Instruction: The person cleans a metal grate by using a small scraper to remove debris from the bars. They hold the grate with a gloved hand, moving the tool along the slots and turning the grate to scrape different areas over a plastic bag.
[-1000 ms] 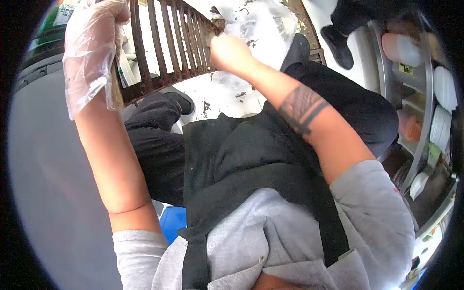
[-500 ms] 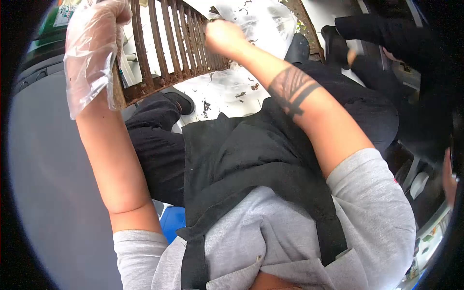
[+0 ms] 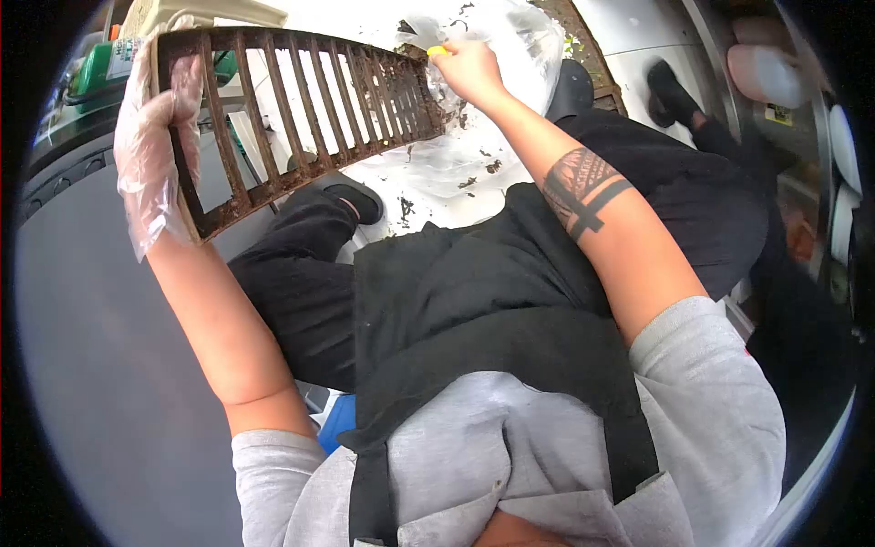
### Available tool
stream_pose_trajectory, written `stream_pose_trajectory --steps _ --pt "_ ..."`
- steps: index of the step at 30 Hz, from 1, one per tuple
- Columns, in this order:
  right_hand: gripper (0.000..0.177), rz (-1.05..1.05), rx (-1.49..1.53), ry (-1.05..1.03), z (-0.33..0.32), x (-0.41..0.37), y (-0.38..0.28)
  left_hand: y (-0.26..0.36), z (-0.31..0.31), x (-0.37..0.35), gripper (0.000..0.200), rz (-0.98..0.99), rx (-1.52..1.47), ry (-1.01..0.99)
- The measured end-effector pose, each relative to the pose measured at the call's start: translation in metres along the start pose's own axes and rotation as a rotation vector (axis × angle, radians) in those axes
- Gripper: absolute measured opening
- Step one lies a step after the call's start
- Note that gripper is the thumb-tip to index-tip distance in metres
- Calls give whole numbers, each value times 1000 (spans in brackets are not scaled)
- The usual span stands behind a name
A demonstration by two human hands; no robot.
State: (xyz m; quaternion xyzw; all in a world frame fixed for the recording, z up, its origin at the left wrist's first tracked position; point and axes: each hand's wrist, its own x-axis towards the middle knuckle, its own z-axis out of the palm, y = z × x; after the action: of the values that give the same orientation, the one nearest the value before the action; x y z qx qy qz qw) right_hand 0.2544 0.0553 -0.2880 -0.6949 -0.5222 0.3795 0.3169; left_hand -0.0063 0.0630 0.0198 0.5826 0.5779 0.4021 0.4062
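In a clear plastic glove, my left hand (image 3: 155, 137) grips the near left end of a rusty brown grate (image 3: 319, 165), its fingers wrapped around the end bar. The grate is tilted up off the floor, with dirt caked on its slats. At the grate's far right end is my bare right hand (image 3: 472, 73), closed around something with a yellow end (image 3: 438, 51). The rest of that object is hidden or too small to name.
A clear plastic bag (image 3: 533, 41) and dark debris (image 3: 467, 182) lie on the white floor beyond my knees. A floor channel (image 3: 583, 41) runs at the upper right. Another person's dark shoe (image 3: 673, 94) is nearby. A grey surface (image 3: 82, 319) stands on my left.
The grate's left end has swung lower and into fuller view with my left hand. My right hand has shifted right, showing the yellow end. The other person's legs have moved.
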Motion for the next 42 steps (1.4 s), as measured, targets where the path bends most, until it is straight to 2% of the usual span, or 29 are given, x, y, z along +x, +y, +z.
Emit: stream_pose_trajectory --steps 1,3,5,6,13,15,17,19,21,23,26,30,32,34,36,42 --pt "40 2 18 2 7 -3 4 -2 2 0 86 4 18 -5" --pt "34 -105 149 27 27 -8 11 -10 1 1 88 36 -155 0" --pt "33 -48 141 -50 39 -10 2 -13 -3 2 87 27 -159 -8" --pt "32 -52 73 -3 60 -14 -5 -38 -23 3 87 15 -223 -13" --pt "28 -28 18 108 90 -20 -31 -41 -31 -5 91 36 -334 -6" --pt "45 -64 -1 151 91 -28 -40 -38 -29 -10 90 37 -333 -11" --pt "44 -118 5 189 95 -33 -41 -36 -21 -16 92 17 -303 26" --pt "45 -5 -91 53 97 -35 -42 -33 -17 -20 91 1 -283 51" --pt "38 -45 -93 107 103 -33 -39 -35 -16 -20 91 13 -254 55" --pt "27 23 -30 -41 96 -27 -47 -38 -18 -19 89 32 -244 58" --pt "26 24 26 5 93 -22 -54 -36 -19 -20 86 49 -204 69" --pt "29 -18 40 29 107 -27 -39 -35 -19 -21 83 15 -128 112" --pt "30 -135 90 222 122 -27 -23 -36 -15 -22 83 29 -117 143" --pt "32 -166 107 204 129 -23 -11 -38 -18 -22 83 38 -99 171" --pt "36 -211 136 185 132 -17 1 -44 -28 -20 84 56 -110 86" --pt "39 -171 149 126 126 -3 2 -44 -23 -15 87 35 -112 114"
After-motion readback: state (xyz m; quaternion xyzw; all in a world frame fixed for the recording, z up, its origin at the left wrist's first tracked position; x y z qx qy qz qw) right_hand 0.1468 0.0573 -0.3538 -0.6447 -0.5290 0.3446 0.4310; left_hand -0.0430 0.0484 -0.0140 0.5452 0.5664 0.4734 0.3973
